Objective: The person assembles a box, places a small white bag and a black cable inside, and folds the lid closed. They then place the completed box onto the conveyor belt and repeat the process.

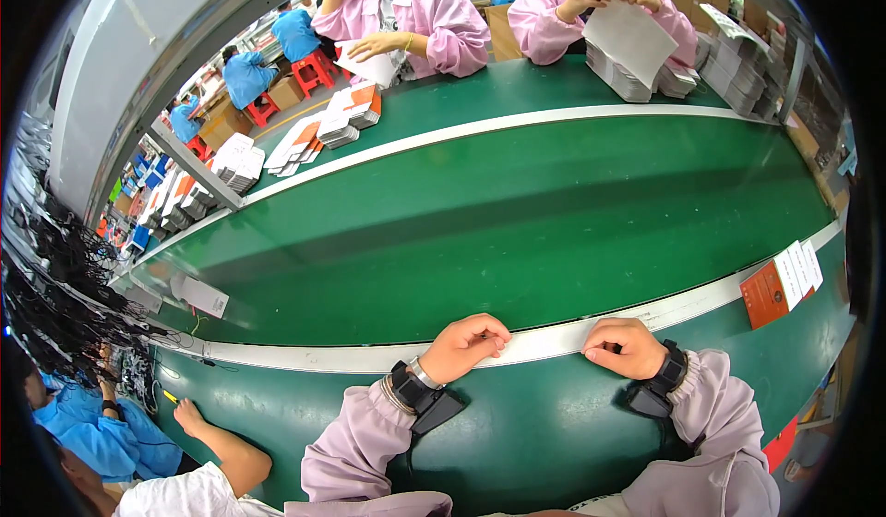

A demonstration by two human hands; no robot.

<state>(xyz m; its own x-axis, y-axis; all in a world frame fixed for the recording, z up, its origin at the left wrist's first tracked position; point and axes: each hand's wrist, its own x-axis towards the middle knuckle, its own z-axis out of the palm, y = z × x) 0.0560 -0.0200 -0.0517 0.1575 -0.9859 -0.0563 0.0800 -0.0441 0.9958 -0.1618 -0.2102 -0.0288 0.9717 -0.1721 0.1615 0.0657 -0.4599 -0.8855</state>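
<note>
My left hand (466,343) rests curled on the white edge strip (544,342) of the green conveyor belt (517,222), holding nothing. My right hand (628,344) lies on the same strip a little to the right, fingers also curled and empty. Both wrists carry black bands, and both sleeves are pale lilac. An orange and white flat carton (780,286) lies on the strip to the right of my right hand, out of its touch.
Two people in pink coats across the belt handle white sheets (628,42) beside stacks of flat cartons (349,115). At my left a person's bare arm (217,438) rests on the green table. Black cables (55,286) hang at far left.
</note>
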